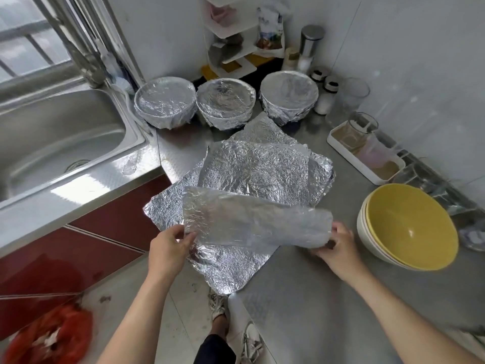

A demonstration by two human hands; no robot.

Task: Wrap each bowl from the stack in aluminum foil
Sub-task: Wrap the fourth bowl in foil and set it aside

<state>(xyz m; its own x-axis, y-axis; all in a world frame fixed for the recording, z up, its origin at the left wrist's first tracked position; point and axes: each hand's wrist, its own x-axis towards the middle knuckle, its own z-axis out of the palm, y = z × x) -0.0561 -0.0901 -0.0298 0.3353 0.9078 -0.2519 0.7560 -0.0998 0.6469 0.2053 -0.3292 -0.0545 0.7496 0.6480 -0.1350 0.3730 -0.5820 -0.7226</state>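
Now mid-task, with three foil-wrapped bowls (165,101) (225,102) (288,97) lined up along the upper centre of the frame, on the steel counter (301,298) beside the sink (60,137). Still to wrap: a stack of bowls (406,227) at the right edge, yellow inside, pale outside, bare of foil, count in the stack hard to tell. At centre, a pile of crinkled foil sheets (252,169) spread flat, its near corner overhanging the counter edge. Top sheet (249,222) lifted off the pile, sagging into a loose curl between both hands. Left hand (168,248) pinching the sheet's left edge, thumb over fingers; right hand (338,245) closed on the right end, fingertips tucked under the curl. Step in hand, by the look of it: peeling one sheet free for the next bowl. Next move likely calls for pulling it clear without dragging the sheets beneath, laying it flat on open counter, then bringing over the top bowl from the stack, well apart from the foil for now. Thin foil, easily torn or creased, so a gentle even pull from both ends
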